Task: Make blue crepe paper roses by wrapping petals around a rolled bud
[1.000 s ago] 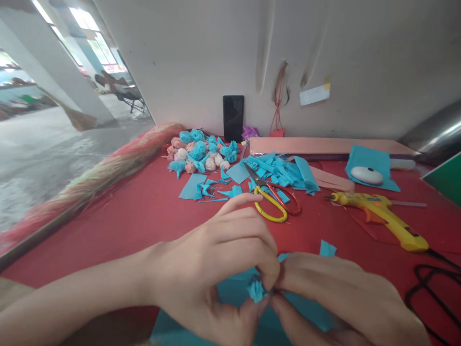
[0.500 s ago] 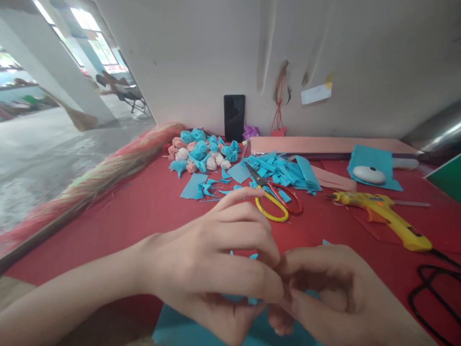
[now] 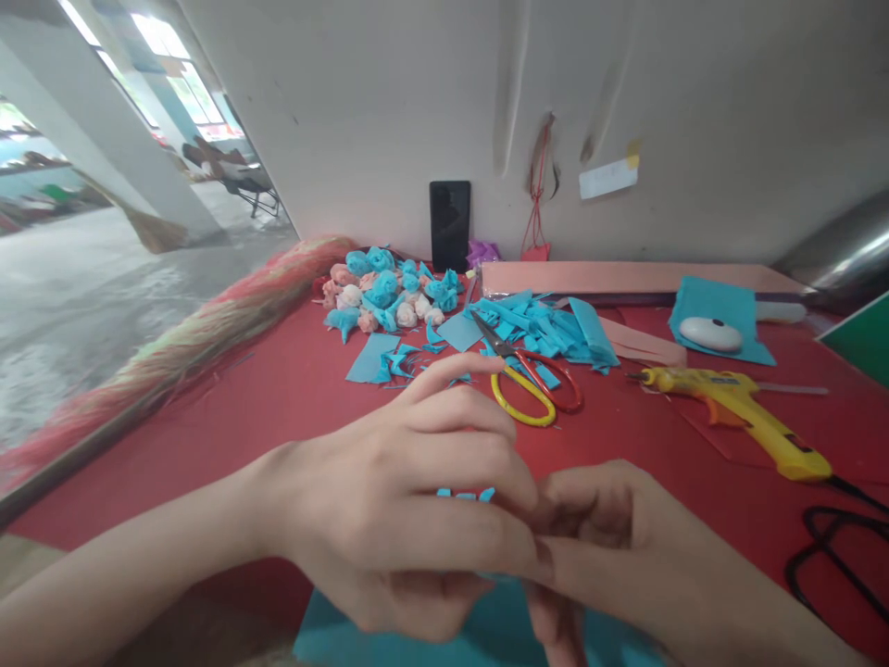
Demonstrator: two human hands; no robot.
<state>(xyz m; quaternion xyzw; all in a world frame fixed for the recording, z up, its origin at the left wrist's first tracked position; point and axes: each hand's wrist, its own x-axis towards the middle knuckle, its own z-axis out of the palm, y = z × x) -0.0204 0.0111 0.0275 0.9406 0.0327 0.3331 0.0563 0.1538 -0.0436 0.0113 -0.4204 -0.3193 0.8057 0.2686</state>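
My left hand (image 3: 409,500) is closed, its fingers wrapped around small blue paper pieces (image 3: 467,495) whose tips show between the fingers. My right hand (image 3: 604,556) meets its fingertips in a pinch; whatever lies between them is hidden. Under both hands lies a blue sheet (image 3: 389,639) at the front edge. Beyond them, scissors (image 3: 524,389) with one yellow and one red handle rest against a heap of cut blue paper (image 3: 542,324). Blue, pink and white paper flowers (image 3: 385,292) are piled to the left of that heap.
A yellow glue gun (image 3: 743,412) with a black cord (image 3: 820,556) lies at the right. A white oval device (image 3: 710,334) sits on blue paper. A black phone (image 3: 450,225) leans on the wall beside a purple bow (image 3: 482,254). A long pink strip (image 3: 639,278) lies at the back.
My right hand has shifted slightly up and left, its thumb now pressed closer to my left fingers. Less of the blue piece shows below my left hand.
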